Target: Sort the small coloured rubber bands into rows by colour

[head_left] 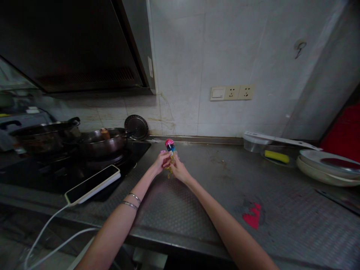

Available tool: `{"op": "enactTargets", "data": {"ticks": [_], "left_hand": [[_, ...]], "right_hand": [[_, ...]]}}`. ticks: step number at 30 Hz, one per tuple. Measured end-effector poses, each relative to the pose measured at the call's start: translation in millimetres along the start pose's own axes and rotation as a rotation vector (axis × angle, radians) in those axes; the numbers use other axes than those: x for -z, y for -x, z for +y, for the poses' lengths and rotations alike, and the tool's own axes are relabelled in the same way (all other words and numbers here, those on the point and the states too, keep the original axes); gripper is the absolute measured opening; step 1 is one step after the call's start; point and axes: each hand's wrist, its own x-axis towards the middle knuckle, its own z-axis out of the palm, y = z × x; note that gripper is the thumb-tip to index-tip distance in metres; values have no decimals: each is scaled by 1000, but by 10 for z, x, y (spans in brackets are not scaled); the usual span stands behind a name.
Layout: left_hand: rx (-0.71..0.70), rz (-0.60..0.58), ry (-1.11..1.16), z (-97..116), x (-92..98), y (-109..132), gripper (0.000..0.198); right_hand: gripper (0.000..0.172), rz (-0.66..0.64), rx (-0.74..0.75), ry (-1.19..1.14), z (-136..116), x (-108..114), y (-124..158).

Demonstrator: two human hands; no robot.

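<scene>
Both my hands meet above the middle of the steel counter [197, 210]. Between them stands a small toy-like object [170, 145] with a round pink top and a blue body. Something yellow [169, 173] hangs below it. My left hand [162, 161] pinches it from the left with fingers closed. My right hand [178, 169] grips it from the right, fingers curled round its lower part. Two thin bangles sit on my left wrist.
A phone [92, 183] on a white cable lies at the stove's edge, left of my arms. Two dark pans [102, 142] sit on the black hob. Stacked plates [326, 167], a clear tub and a yellow item stand at the right. A red scrap [253, 217] lies on the counter.
</scene>
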Motion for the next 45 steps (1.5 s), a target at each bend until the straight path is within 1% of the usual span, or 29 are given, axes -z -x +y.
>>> {"op": "enactTargets", "data": {"ticks": [3, 6, 9, 11, 14, 16, 19, 23, 28, 31, 37, 41, 43, 45], "left_hand": [[-35, -60, 8, -19, 9, -3, 33], [-38, -31, 54, -39, 41, -21, 33], [-48, 19, 109, -56, 104, -50, 32], [-47, 32, 138, -68, 142, -68, 30], [-34, 19, 167, -89, 156, -83, 27], [-29, 18, 177, -99, 141, -87, 26], [-19, 28, 167, -100, 118, -85, 26], [-8, 65, 152, -67, 123, -74, 25], [-14, 108, 114, 1, 132, -49, 24], [-33, 148, 87, 43, 139, -35, 28], [-92, 222, 17, 120, 183, -12, 45], [-105, 234, -45, 129, 207, -6, 56], [-109, 244, -68, 122, 213, -7, 59], [-113, 254, -81, 113, 217, -10, 59]], "right_hand": [[55, -40, -41, -80, -15, 20, 19], [43, -52, -19, -92, -61, 49, 40], [36, -42, 45, -12, -80, 59, 38], [34, -10, 72, 73, -76, 59, 31], [30, 72, 70, 201, -73, 67, 33], [27, 129, 44, 285, -84, 81, 50], [26, 180, -30, 364, -107, 100, 82], [26, 211, -97, 379, -99, 107, 98], [24, 202, -76, 419, -38, 111, 85], [24, 202, -39, 468, -19, 113, 90], [34, 155, -76, 520, -13, 111, 94], [22, 147, -81, 504, 21, 116, 77], [16, 157, -106, 491, 31, 120, 81], [18, 171, -123, 476, 21, 126, 97]]}}
